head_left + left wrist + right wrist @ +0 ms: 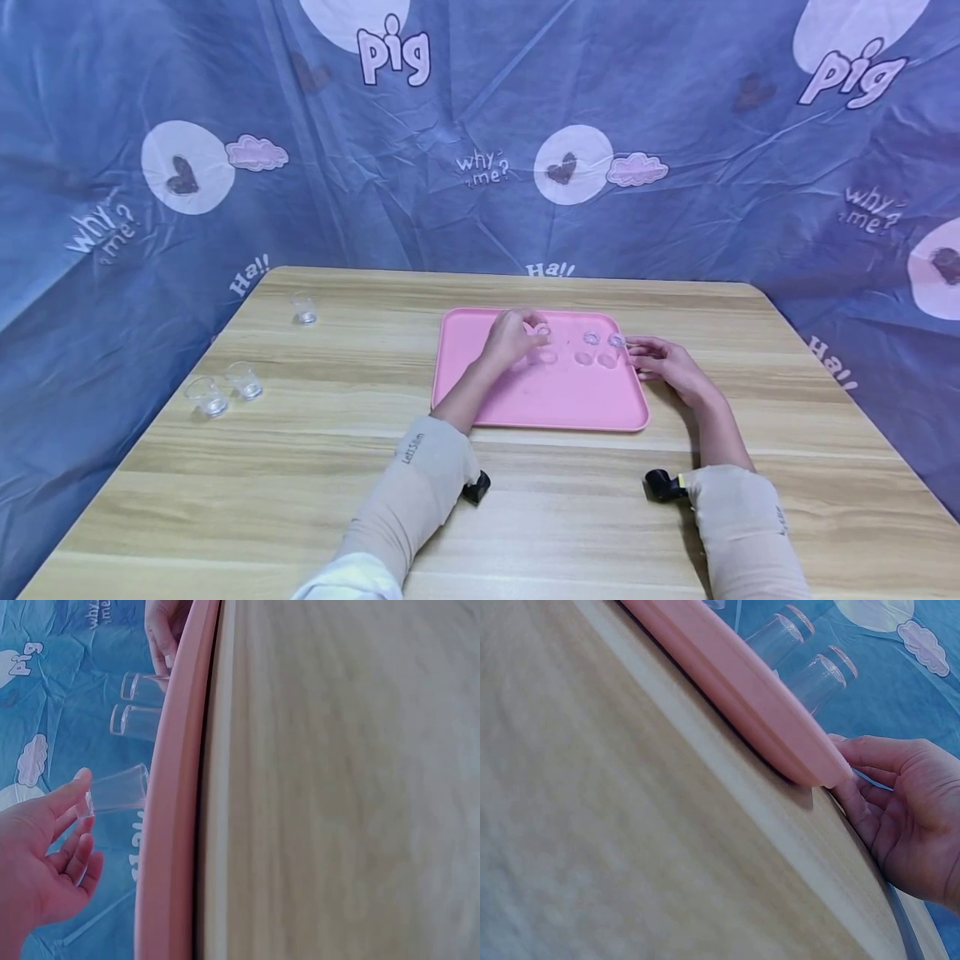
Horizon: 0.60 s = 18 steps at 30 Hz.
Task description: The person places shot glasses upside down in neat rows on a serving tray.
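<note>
My left hand (510,337) is over the left-middle part of the pink tray (555,408). Its thumb and fingers pinch the base of a small clear glass (118,789), which is turned mouth down, its rim right at the tray. To the right of it, two more clear glasses (591,338) stand upside down on the tray, side by side. At the tray's right edge is my right hand (671,367); its digits lie above and below the rim, close to the rightmost glass (821,681).
On the left of the wooden table (337,483) three clear glasses stand upright: one glass (304,310) toward the back and a pair (244,381) nearer the left edge. A blue printed cloth (480,208) hangs behind the table and along its sides.
</note>
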Available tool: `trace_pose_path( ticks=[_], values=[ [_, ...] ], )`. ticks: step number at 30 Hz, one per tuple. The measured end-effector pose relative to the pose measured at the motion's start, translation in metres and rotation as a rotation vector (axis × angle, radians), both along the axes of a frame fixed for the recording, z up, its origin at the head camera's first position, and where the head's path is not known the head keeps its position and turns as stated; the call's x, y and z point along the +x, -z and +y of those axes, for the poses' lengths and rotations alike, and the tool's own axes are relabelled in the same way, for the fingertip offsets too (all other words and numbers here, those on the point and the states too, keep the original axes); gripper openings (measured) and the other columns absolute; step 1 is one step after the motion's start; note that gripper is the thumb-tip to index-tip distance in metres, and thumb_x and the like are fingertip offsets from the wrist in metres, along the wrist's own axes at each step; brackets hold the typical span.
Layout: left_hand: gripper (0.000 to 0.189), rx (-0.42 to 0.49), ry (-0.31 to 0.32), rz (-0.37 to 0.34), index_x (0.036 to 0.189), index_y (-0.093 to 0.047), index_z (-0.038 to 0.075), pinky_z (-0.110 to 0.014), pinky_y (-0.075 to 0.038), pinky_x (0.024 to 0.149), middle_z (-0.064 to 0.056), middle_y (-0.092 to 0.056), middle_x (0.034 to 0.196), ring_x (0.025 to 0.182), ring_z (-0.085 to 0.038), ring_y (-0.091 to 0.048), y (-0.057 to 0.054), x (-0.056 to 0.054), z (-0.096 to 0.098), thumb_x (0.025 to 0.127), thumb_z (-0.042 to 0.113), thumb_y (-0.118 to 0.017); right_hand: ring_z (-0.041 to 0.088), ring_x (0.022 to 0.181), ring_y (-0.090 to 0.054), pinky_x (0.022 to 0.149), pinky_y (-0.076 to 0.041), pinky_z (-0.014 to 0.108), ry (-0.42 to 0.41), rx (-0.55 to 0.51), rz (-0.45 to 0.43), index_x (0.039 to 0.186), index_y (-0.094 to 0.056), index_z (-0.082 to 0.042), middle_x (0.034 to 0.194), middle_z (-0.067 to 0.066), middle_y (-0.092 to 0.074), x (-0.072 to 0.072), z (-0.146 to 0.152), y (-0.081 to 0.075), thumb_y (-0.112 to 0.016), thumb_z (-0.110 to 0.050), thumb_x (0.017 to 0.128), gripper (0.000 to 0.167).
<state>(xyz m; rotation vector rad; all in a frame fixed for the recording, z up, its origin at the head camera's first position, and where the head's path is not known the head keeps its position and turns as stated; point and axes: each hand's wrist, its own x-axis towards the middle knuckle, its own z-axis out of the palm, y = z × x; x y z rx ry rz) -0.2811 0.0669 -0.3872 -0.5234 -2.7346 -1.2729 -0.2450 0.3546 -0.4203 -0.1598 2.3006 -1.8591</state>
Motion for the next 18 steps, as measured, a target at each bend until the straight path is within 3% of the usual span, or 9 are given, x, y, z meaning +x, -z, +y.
trace_pose_path(
  ticks=[10, 18],
  values=[
    [0.021, 0.163, 0.015, 0.017, 0.089, -0.070, 0.006, -0.020, -0.041, 0.068, -0.003, -0.064, 0.084, 0.076, -0.014, -0.052, 0.005, -0.002, 0.014, 0.071, 0.012, -0.079, 0.007, 0.084, -0.059, 0.072, -0.051, 0.024, 0.008, 0.018, -0.008, 0.134, -0.031, 0.012, 0.103, 0.006, -0.054, 0.000, -0.001, 0.000, -0.054, -0.005, 0.092, 0.051],
    [0.022, 0.132, 0.024, -0.010, 0.092, -0.070, 0.010, -0.020, -0.039, 0.072, 0.002, -0.061, 0.082, 0.083, -0.014, -0.050, 0.008, -0.002, 0.025, 0.072, 0.013, -0.078, 0.007, 0.083, -0.059, 0.072, -0.051, 0.024, 0.003, 0.007, -0.006, 0.134, -0.031, 0.013, 0.101, 0.004, -0.055, 0.000, -0.001, 0.000, -0.054, -0.004, 0.092, 0.051]
  ],
)
